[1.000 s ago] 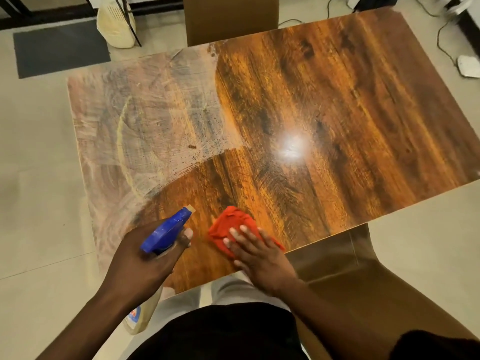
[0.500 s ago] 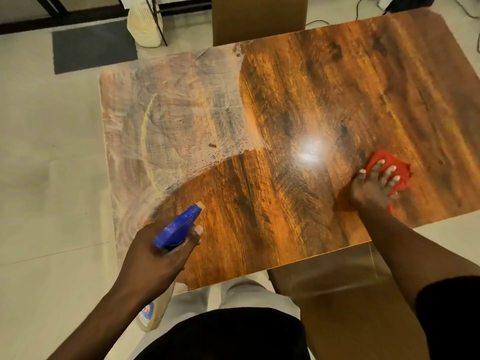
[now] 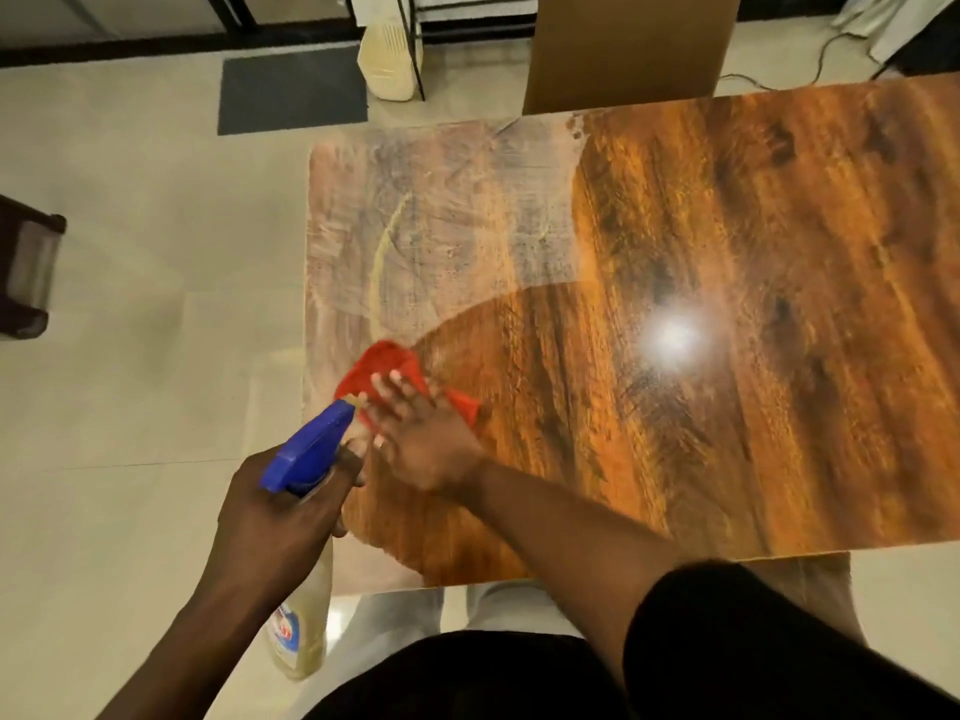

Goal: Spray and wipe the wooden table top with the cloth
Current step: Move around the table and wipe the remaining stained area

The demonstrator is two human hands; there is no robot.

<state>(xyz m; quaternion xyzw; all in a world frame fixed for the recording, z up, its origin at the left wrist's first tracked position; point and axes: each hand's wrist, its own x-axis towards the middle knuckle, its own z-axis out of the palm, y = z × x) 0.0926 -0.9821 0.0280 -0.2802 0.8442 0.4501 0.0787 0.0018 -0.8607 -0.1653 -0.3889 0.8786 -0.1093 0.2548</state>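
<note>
The wooden table top (image 3: 727, 241) fills the right of the view; its left part is hazy with whitish smears, the rest is glossy brown. My right hand (image 3: 423, 439) presses flat on a red cloth (image 3: 384, 368) near the table's front left, at the border of the hazy patch. My left hand (image 3: 283, 517) grips a spray bottle (image 3: 306, 452) with a blue trigger head and a pale body, held just off the table's left front edge, nozzle beside the cloth.
A brown chair back (image 3: 628, 49) stands at the table's far side, another chair (image 3: 810, 569) at the near side by my right arm. A dark mat (image 3: 291, 90) and a cream appliance (image 3: 389, 59) lie on the tiled floor beyond. A dark stool (image 3: 26, 272) sits at far left.
My right hand swept the red cloth from the front middle out to the right, then back left to the hazy patch. The view has shifted left. My left hand keeps the bottle.
</note>
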